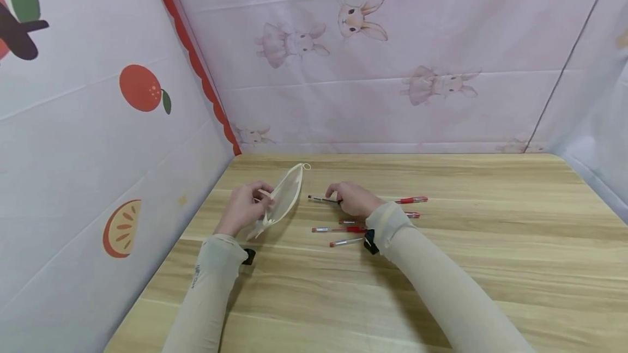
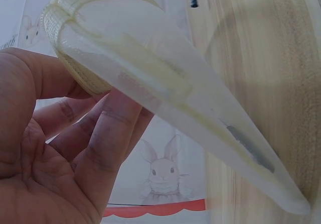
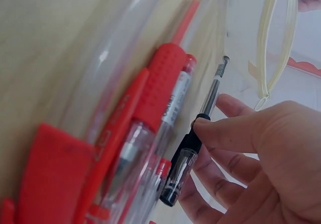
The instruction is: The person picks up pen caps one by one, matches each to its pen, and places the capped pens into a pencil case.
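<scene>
Wood-grain tabletop (image 1: pixel 539 255) is being backed by rabbit-printed cloth (image 1: pixel 343 113). A gaping pouch (image 1: pixel 286 200) is being pinched near its rim by the left hand (image 1: pixel 245 206); just right of it, a black pen (image 1: pixel 321 199) is being pinched between thumb and fingers of the right hand (image 1: pixel 358 199). Collapse is being risked by seemingly limp film; nearby red pens (image 1: pixel 355 229) could be getting knocked by the low wrist.
</scene>
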Demonstrator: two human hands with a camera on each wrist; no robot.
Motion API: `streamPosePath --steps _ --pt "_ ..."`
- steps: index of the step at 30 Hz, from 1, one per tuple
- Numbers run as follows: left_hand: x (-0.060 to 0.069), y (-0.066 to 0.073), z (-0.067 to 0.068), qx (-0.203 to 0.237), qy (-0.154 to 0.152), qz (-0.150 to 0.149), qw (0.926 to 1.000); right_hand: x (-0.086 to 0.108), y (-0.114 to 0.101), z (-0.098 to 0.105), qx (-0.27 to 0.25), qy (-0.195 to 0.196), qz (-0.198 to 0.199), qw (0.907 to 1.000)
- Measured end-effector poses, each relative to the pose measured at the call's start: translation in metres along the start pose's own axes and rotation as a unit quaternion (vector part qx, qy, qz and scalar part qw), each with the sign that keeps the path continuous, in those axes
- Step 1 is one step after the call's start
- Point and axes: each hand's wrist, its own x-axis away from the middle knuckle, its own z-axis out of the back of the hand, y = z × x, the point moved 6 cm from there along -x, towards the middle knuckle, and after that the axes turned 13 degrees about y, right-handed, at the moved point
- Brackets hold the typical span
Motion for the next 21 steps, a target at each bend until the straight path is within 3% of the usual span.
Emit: streamPosePath --steps 21 --pt "0.0 -0.001 -0.002 0.003 0.011 -0.005 0.9999 0.0 -0.007 0.017 -0.108 0.041 -0.038 0.9926"
